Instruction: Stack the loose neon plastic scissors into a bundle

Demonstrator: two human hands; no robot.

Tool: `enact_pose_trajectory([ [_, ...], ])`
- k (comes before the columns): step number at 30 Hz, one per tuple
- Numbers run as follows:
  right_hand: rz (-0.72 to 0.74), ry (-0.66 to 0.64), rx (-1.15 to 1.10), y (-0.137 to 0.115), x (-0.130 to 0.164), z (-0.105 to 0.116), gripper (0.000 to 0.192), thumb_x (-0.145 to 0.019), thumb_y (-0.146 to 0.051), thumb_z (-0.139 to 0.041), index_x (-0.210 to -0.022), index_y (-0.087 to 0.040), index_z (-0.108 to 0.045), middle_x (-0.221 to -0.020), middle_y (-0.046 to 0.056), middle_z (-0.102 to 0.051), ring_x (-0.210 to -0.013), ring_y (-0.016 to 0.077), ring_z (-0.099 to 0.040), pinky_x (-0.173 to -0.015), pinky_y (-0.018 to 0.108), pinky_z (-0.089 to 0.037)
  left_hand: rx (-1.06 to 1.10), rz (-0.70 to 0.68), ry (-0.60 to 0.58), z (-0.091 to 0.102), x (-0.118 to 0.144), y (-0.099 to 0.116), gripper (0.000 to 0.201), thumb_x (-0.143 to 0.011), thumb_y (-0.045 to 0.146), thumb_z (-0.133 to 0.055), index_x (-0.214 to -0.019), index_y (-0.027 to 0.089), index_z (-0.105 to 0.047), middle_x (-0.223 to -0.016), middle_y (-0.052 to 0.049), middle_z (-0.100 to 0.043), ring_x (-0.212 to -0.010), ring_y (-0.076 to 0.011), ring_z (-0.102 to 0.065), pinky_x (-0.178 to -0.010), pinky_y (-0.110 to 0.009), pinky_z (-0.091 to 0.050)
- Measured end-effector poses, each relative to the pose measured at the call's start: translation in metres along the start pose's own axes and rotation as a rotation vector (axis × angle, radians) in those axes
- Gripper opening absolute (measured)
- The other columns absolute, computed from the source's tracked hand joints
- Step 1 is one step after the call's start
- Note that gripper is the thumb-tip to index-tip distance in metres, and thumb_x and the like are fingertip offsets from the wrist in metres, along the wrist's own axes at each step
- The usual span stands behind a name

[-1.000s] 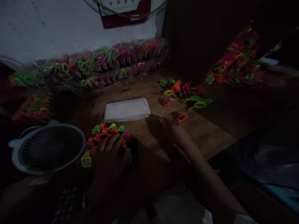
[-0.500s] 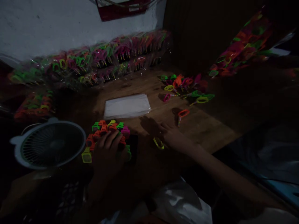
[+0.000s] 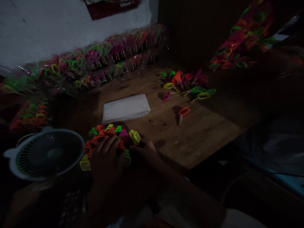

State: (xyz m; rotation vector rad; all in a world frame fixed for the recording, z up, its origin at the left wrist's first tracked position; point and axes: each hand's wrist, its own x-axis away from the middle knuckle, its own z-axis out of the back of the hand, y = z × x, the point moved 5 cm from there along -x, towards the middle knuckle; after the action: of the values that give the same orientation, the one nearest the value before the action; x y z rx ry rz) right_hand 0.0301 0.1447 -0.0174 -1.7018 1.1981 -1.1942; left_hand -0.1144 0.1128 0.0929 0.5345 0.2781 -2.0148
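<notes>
Dim wooden worktop under everything, lit only in the middle. Along the back wall, long rows of bagged scissors; more bags at far right. Near left edge, a round white fan, just beside the left hand. Behind the hands, a flat stack of clear bags. Further right, a loose heap of scissors, with one orange pair lying apart from it. Close in, a tight bundle of scissors, handles up. Left hand clamped over the bundle from the near side, fingers spread across the handles. Right hand closed on a yellow pair, pressed against the bundle's right edge.
</notes>
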Motion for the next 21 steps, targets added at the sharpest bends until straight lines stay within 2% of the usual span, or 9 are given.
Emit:
enact_pose_trajectory([
  [2, 0.014, 0.111, -0.035, 0.005, 0.001, -0.002, 0.041, -0.061, -0.040, -0.081, -0.094, -0.017, -0.072, -0.090, 0.005, -0.075, -0.082, 0.0248, -0.067, -0.075, 0.037, -0.055, 0.006, 0.001, 0.015, 0.001, 0.000, 0.001, 0.040, -0.092, 0.031, -0.051, -0.128, 0.014, -0.053, -0.129, -0.014, -0.060, -0.123, -0.0327, -0.050, -0.102, -0.049, -0.041],
  [4, 0.029, 0.149, -0.030, 0.006, 0.003, -0.004, 0.037, -0.063, -0.040, -0.080, -0.089, -0.016, -0.071, -0.086, 0.006, -0.074, -0.081, 0.0245, -0.067, -0.073, 0.036, -0.055, 0.011, -0.001, 0.020, 0.002, 0.001, 0.002, 0.041, -0.091, 0.030, -0.052, -0.128, 0.013, -0.053, -0.130, -0.014, -0.060, -0.123, -0.0330, -0.049, -0.103, -0.049, -0.040],
  [7, 0.071, 0.134, 0.045, 0.001, 0.004, -0.007, 0.030, -0.063, -0.035, -0.078, -0.085, -0.016, -0.071, -0.084, 0.005, -0.074, -0.080, 0.0244, -0.067, -0.075, 0.036, -0.054, 0.005, -0.009, 0.037, 0.002, 0.002, 0.003, 0.043, -0.090, 0.031, -0.054, -0.129, 0.013, -0.052, -0.130, -0.014, -0.060, -0.124, -0.0325, -0.048, -0.104, -0.048, -0.039],
  [11, 0.093, 0.069, 0.179, -0.006, 0.005, -0.010, 0.027, -0.065, -0.029, -0.074, -0.089, -0.015, -0.073, -0.086, 0.004, -0.076, -0.080, 0.0248, -0.067, -0.072, 0.034, -0.053, 0.004, 0.015, 0.036, 0.002, 0.002, 0.003, 0.041, -0.090, 0.030, -0.054, -0.127, 0.013, -0.054, -0.129, -0.014, -0.060, -0.125, -0.0320, -0.048, -0.105, -0.048, -0.038],
  [15, 0.116, 0.152, 0.305, -0.008, 0.011, -0.008, 0.023, -0.068, -0.028, -0.072, -0.087, -0.015, -0.074, -0.080, 0.004, -0.075, -0.077, 0.0250, -0.068, -0.066, 0.030, -0.051, 0.011, 0.020, 0.024, 0.003, 0.001, 0.004, 0.041, -0.090, 0.030, -0.054, -0.127, 0.013, -0.053, -0.130, -0.014, -0.060, -0.126, -0.0310, -0.047, -0.106, -0.047, -0.037],
  [18, 0.211, 0.139, 0.382, -0.006, 0.017, -0.015, 0.019, -0.076, -0.026, -0.064, -0.090, -0.017, -0.073, -0.085, 0.004, -0.076, -0.077, 0.0228, -0.068, -0.067, 0.029, -0.052, 0.005, 0.034, 0.001, 0.002, 0.003, 0.005, 0.041, -0.090, 0.030, -0.054, -0.128, 0.013, -0.052, -0.130, -0.014, -0.060, -0.128, -0.0309, -0.046, -0.106, -0.048, -0.036],
  [21, 0.323, 0.109, 0.461, 0.001, 0.020, -0.025, 0.023, -0.081, -0.019, -0.055, -0.097, -0.015, -0.071, -0.096, 0.009, -0.075, -0.083, 0.0227, -0.068, -0.076, 0.032, -0.053, -0.010, 0.051, -0.033, 0.001, 0.001, 0.006, 0.043, -0.091, 0.031, -0.053, -0.130, 0.013, -0.052, -0.133, -0.013, -0.058, -0.128, -0.0313, -0.045, -0.106, -0.049, -0.037],
])
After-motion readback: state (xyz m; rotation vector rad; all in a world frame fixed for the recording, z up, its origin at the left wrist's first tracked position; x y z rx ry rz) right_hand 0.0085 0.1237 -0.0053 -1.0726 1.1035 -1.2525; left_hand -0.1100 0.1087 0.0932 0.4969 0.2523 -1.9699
